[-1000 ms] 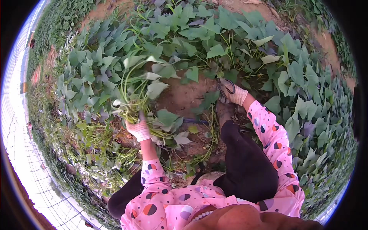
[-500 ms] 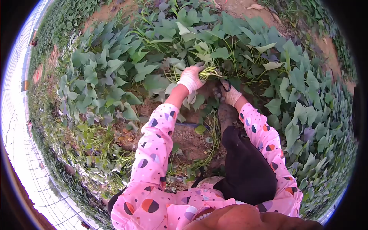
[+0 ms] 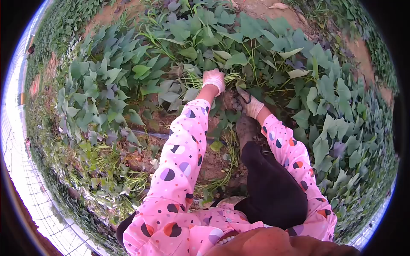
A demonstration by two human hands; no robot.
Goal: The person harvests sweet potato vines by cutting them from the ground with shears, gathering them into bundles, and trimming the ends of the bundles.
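Note:
My left hand [image 3: 213, 80], in a pale glove, is closed around a bunch of green vine stems [image 3: 231, 77] at the base of the leafy plants. The stems stick out on both sides of the fist. My right hand [image 3: 251, 104], also gloved, is low beside my muddy foot [image 3: 235, 102], just right of the bunch. A black handle loop of what looks like scissors [image 3: 245, 96] shows at its fingers; the blades are hidden. Broad-leaved vines [image 3: 200, 27] stand beyond both hands.
Dense vines [image 3: 333, 123] spread on the right and more foliage [image 3: 96, 81] on the left. Cut-looking stems [image 3: 232, 149] lie on brown soil [image 3: 212, 164] nearer me. A thin dark tube [image 3: 158, 135] crosses the ground. My bent leg in black trousers [image 3: 273, 187] rises between my arms.
My left hand has turned and shifted slightly forward around the stems; its leafy tops no longer stand up above the fist. My right hand stays low by my foot. The view has shifted a little.

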